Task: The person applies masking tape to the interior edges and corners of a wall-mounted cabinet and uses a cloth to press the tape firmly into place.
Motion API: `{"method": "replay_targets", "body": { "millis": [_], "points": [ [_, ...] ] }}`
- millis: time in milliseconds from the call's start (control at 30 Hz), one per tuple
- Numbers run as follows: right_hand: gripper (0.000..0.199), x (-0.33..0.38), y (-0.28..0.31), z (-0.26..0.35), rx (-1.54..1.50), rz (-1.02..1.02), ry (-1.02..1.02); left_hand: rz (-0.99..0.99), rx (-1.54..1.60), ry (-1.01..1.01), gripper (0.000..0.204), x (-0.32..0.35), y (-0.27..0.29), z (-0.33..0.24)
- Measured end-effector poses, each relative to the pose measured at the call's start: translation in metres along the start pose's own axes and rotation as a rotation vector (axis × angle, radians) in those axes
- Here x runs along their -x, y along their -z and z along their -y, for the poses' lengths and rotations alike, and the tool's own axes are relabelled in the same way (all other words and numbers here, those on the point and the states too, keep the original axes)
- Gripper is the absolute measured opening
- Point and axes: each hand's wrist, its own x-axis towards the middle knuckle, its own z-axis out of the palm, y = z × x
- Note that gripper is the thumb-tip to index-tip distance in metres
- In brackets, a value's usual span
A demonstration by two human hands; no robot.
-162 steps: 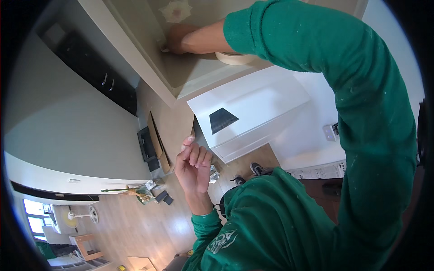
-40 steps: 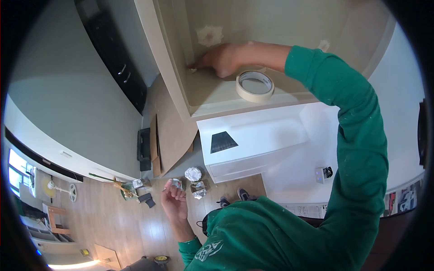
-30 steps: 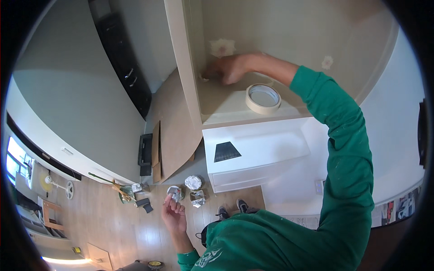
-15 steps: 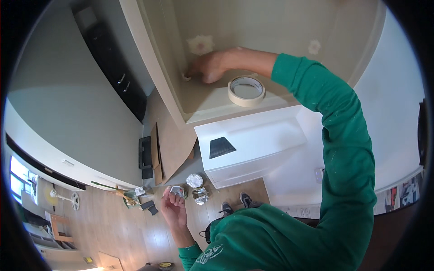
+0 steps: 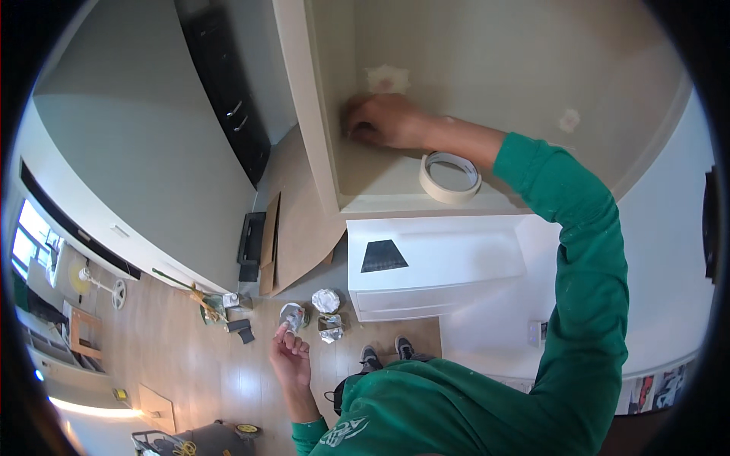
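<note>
My right hand point(image 5: 386, 121) reaches into a beige open box-like recess point(image 5: 471, 68), close to its inner left wall. Its fingers are bent together and slightly smeared; whatever they may hold is hidden. On the recess's bottom ledge, below my right forearm, lies a roll of cream masking tape point(image 5: 435, 188), apart from the hand. Pale patches point(image 5: 386, 79) mark the back wall above it. Lower down on the left, my left hand point(image 5: 290, 357) is raised in the air with its fingers curled and the index finger more extended. I cannot make out anything in it.
Beneath the recess stands a white cabinet point(image 5: 464, 262) with a dark trapezoid piece point(image 5: 384, 256) on top. Foil-covered containers point(image 5: 325, 301) and an open can point(image 5: 293, 315) sit on the wooden floor by my feet. Brown board point(image 5: 304, 228) covers a surface at left.
My view has shifted, so the recess sits further right. The right hand has turned at the left inner corner and its fingers have curled more. The left index finger has straightened somewhat.
</note>
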Motion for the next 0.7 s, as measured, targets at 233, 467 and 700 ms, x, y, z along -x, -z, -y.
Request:
{"method": "replay_targets", "body": {
  "millis": [233, 467, 700],
  "points": [
    [0.016, 0.001, -0.007, -0.004, -0.078, -0.062, -0.037, 0.022, 0.021, -0.019, 0.032, -0.006, -0.01, 0.0],
    [0.015, 0.001, -0.003, -0.001, -0.116, -0.082, -0.045, -0.007, 0.054, 0.009, 0.03, -0.01, -0.009, 0.005],
    [0.015, 0.005, -0.004, -0.002, 0.007, -0.066, 0.0, -0.019, 0.027, 0.026, 0.027, -0.013, -0.013, 0.001]
  ]
}}
